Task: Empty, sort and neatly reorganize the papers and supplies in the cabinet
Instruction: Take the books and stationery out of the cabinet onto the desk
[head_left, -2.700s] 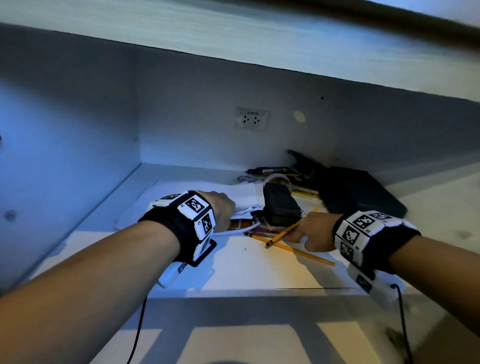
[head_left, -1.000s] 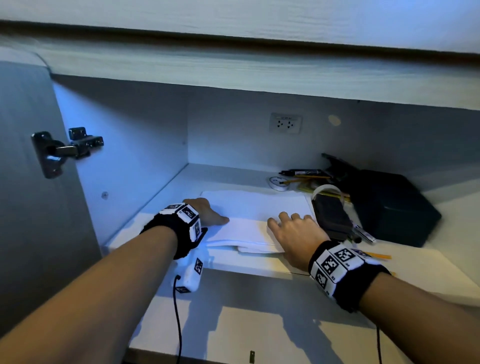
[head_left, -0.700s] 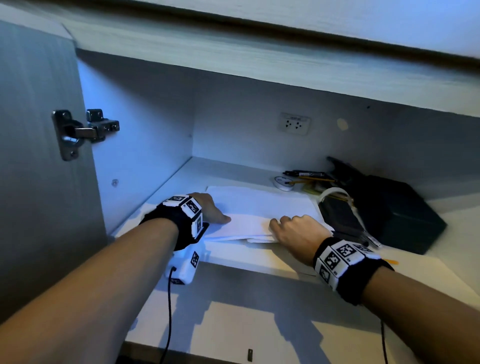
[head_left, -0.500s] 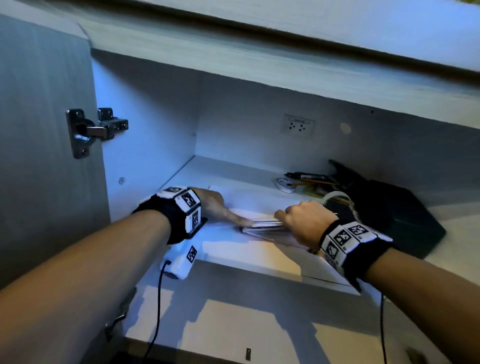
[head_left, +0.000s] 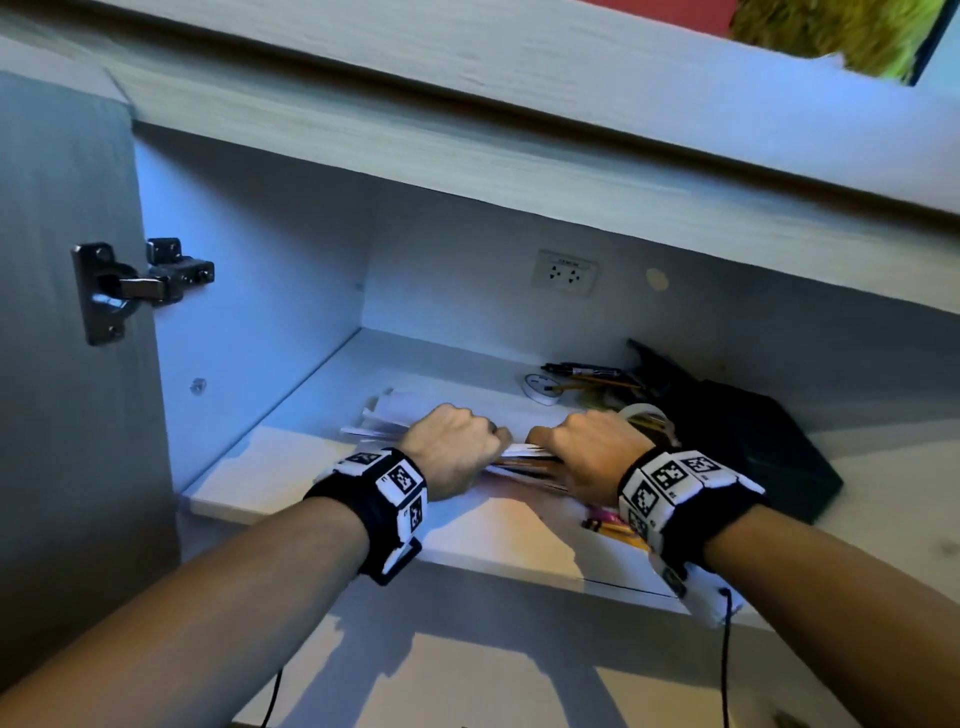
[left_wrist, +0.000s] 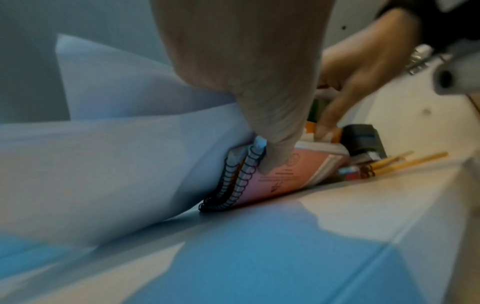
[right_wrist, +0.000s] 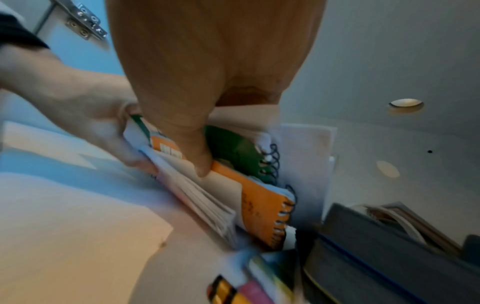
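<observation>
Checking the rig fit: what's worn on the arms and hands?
Bare forearms, no sleeves or gloves. Each wrist carries a black band with white tiles printed with black square codes. A white camera unit hangs under the right wrist, trailing a thin black cable.

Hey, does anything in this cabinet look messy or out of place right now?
Yes. The loose white sheets splay unevenly from the notebook stack both hands grip, and pencils lie scattered on the shelf beside it.

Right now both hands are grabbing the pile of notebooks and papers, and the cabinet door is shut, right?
Not quite. Both hands, left hand and right hand, do grip the pile of notebooks and papers, but the cabinet door is open, as the head view shows.
</observation>
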